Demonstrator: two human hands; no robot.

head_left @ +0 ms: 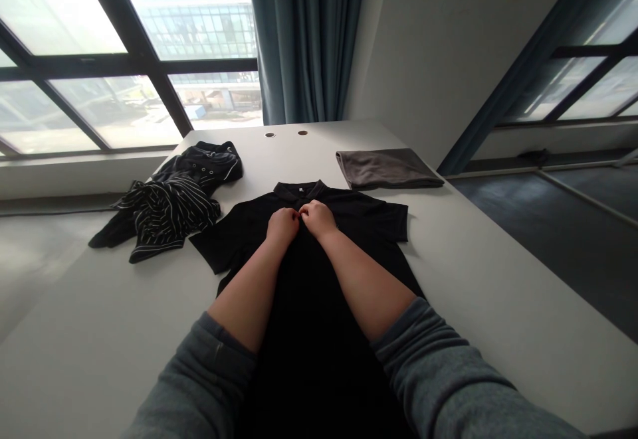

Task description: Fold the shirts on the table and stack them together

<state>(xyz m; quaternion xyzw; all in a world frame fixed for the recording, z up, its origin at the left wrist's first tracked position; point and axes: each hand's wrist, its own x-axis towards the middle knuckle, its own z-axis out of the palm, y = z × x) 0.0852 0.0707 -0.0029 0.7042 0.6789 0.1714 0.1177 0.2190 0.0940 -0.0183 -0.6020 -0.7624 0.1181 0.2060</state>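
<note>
A black short-sleeved polo shirt point(319, 306) lies spread on the white table, its collar point(299, 190) towards the far side and both sleeves out to the sides. My left hand point(283, 225) and my right hand point(318, 217) meet at the front opening just below the collar. Fingers of both hands are closed in a pinch on the shirt's placket, fingertips almost touching. Whatever small part lies between the fingertips, such as a button, is hidden. A small pale label shows inside the collar.
Left of the shirt lies a heap of crumpled dark clothes point(174, 190), some striped white. A folded grey-brown cloth point(389, 168) rests at the back right of the white table point(498, 306). Two cable holes sit near the far edge, before a blue curtain point(306, 40) and windows.
</note>
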